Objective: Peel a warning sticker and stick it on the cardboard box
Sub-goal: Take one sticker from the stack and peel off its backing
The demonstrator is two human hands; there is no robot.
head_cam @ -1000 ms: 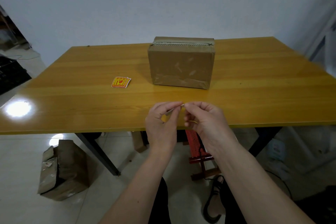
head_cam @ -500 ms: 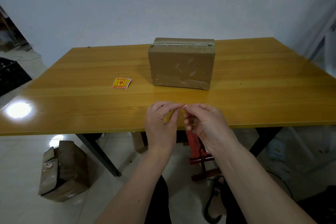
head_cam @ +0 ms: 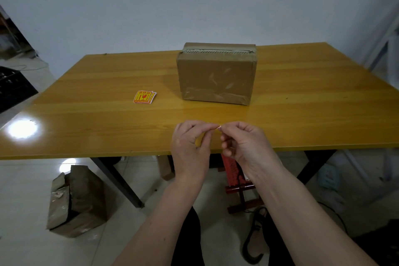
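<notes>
A taped brown cardboard box [head_cam: 217,73] stands upright on the yellow wooden table [head_cam: 97,123], past its middle. A small stack of red-and-yellow warning stickers [head_cam: 144,97] lies to the box's left. Over the table's near edge, my left hand [head_cam: 190,149] and my right hand [head_cam: 244,147] meet fingertip to fingertip, both pinching one warning sticker [head_cam: 218,128]. That sticker is seen edge-on, so only a thin pale and orange sliver shows between the thumbs and forefingers. The hands are well short of the box.
A crumpled cardboard box [head_cam: 75,201] lies on the tiled floor under the table's left side. Black table legs, a red stool frame [head_cam: 235,181] and my shoe are below. A dark crate [head_cam: 13,88] stands at the far left. A lamp glare spot shines on the table's left.
Both hands have stayed together at the near edge, shifting only slightly upward. The sticker between the fingertips now shows as a shorter sliver than a second ago.
</notes>
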